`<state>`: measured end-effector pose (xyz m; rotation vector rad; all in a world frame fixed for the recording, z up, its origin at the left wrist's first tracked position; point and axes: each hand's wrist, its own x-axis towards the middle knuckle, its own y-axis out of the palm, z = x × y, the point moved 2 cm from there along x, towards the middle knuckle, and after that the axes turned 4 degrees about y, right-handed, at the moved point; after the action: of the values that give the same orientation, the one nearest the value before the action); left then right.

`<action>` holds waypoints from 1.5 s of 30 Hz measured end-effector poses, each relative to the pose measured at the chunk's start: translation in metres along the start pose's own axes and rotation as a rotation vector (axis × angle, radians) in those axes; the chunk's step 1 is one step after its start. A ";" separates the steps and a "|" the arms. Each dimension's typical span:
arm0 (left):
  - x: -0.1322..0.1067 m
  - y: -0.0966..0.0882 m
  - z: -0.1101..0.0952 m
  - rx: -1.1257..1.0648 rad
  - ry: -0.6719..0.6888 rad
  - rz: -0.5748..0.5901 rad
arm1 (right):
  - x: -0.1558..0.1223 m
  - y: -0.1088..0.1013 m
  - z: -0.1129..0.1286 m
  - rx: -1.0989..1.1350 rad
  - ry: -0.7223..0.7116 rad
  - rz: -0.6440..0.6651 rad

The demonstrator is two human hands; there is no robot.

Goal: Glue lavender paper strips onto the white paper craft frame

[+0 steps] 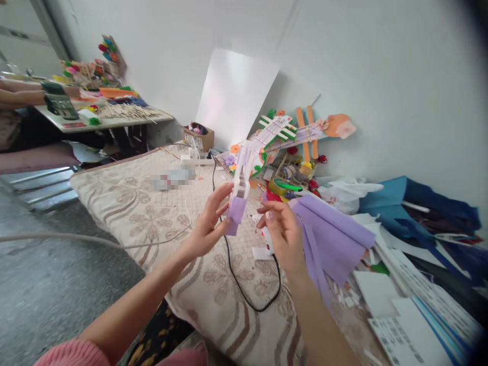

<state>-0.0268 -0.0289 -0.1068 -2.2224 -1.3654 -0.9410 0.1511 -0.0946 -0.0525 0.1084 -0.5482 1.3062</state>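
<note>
Head view: the purple-and-white piece is raised over the cloth-covered desk, left hand gripping its purple near end, thumb and fingers closed on it. Long axis runs up and away from that grip, tilting slightly right. Right hand is just right of the piece, apart from it, fingers loosely curled; can't tell if it touches the white device below. Left hand is nearer, in contact. Containers: cardboard box, beyond and left of the piece, holds dark and pink bits; basket, beyond and right, holds jar-like items.
</note>
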 end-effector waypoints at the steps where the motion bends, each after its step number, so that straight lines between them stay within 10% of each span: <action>1: 0.000 0.000 0.000 -0.001 0.002 -0.003 | -0.002 -0.003 -0.006 0.020 0.038 0.019; 13: 0.004 -0.001 0.000 -0.032 0.011 0.000 | -0.013 -0.021 -0.060 0.110 0.222 -0.037; 23: 0.005 -0.001 -0.002 -0.012 0.009 0.005 | -0.031 -0.034 -0.055 0.005 0.347 0.032; 33: 0.005 -0.002 -0.002 -0.001 0.017 0.008 | -0.034 -0.034 -0.048 0.357 0.434 0.137; 45: 0.004 -0.004 -0.002 0.002 0.007 -0.010 | -0.050 -0.030 -0.049 -0.096 0.405 0.113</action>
<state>-0.0295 -0.0260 -0.1025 -2.2108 -1.3748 -0.9492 0.1871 -0.1281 -0.1103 -0.2655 -0.2718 1.3633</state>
